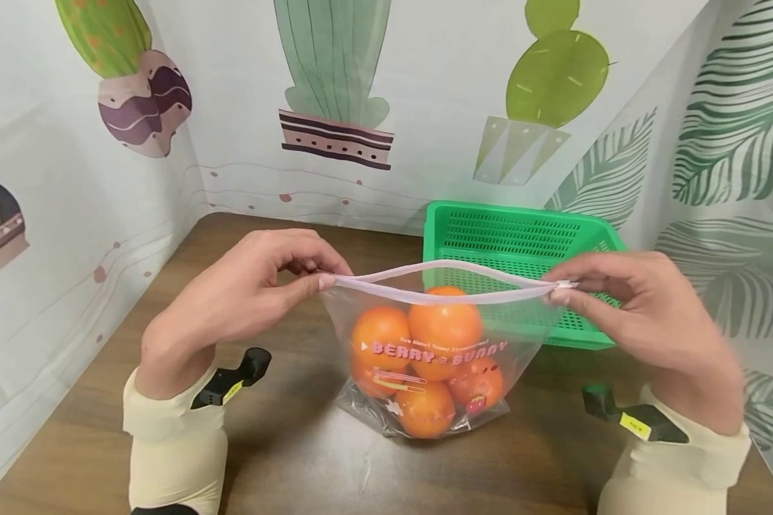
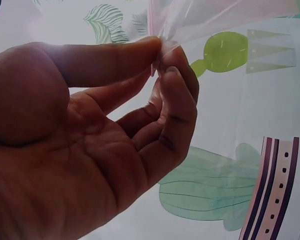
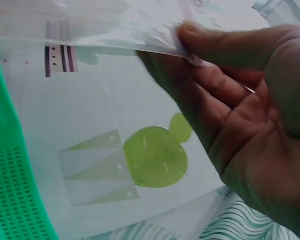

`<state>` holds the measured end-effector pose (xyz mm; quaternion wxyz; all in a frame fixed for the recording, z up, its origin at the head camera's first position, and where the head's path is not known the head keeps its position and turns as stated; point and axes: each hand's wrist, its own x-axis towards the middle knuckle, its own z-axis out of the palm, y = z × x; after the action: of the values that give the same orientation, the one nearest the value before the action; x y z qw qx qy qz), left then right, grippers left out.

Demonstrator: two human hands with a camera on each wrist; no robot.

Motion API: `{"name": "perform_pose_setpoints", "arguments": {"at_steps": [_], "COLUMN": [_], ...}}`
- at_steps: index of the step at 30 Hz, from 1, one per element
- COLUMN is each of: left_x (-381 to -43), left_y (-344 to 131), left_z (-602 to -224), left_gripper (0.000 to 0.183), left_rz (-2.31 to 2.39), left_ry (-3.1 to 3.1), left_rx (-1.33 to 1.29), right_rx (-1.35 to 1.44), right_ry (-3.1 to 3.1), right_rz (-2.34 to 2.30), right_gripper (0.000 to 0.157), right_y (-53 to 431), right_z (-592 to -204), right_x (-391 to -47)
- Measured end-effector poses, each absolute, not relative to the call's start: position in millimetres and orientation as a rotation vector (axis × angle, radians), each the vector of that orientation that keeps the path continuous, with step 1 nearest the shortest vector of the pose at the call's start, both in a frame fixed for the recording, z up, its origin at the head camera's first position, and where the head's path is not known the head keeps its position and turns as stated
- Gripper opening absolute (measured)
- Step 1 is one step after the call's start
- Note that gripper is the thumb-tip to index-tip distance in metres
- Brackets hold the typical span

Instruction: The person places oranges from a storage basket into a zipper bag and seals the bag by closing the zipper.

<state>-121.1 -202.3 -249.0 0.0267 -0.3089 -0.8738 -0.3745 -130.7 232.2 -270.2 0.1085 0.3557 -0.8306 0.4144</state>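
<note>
A clear zip bag (image 1: 528, 322) with a pink zip edge and "Berry Bunny" print holds several orange round fruits (image 1: 447, 325), which look like oranges. Its mouth gapes slightly between the two hands. My left hand (image 1: 251, 282) pinches the left end of the zip edge between thumb and fingers, also plain in the left wrist view. At the opposite end, my right hand (image 1: 644, 315) pinches the top corner beside the white slider (image 1: 564, 285). The bottom of the bag sits on or just above the table; I cannot tell which.
Behind the bag stands a green perforated basket (image 1: 509, 204), partly covered by the bag and right hand. The brown wooden table (image 1: 283, 458) runs back to a white cloth (image 1: 425, 93) printed with cacti and leaves. Each wrist carries a black camera mount (image 1: 222, 386).
</note>
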Motion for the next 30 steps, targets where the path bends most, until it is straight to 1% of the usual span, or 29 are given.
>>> {"name": "perform_pose_setpoints", "arguments": {"at_steps": [7,12,16,19,23,26,30], "left_x": [-119,-117,-117,-118,-119,-121,-122], "left_y": [-207,-212,-215,-214,-213,-212,-210], "left_z": [-249,-248,-246,-246,-248,-250,-253], "left_gripper": [0.019,0.019,0.021,0.020,0.013,0.011,0.012], "left_rz": [-1.123,-1.068,-1.051,-0.997,-0.830,-0.729,-0.669], "left_ry": [-2.734,-2.766,-2.747,-2.763,-2.845,-2.897,-2.934], "left_rx": [-0.900,-0.905,-0.928,-0.951,-0.959,-0.952,-0.971], "right_rx": [0.951,0.945,0.850,0.813,0.934,1.056,1.133], "right_ry": [-2.259,-2.142,-2.266,-2.315,-2.191,-2.070,-2.030], "right_rz": [1.489,1.639,1.399,1.266,1.496,1.675,1.672], "right_gripper": [0.035,0.033,0.035,0.035,0.030,0.020,0.011], "right_y": [222,219,220,222,223,223,223], "right_z": [-278,-285,-286,-287,-291,-293,-292], "right_x": [-131,-135,-135,-135,-139,-143,-145]}}
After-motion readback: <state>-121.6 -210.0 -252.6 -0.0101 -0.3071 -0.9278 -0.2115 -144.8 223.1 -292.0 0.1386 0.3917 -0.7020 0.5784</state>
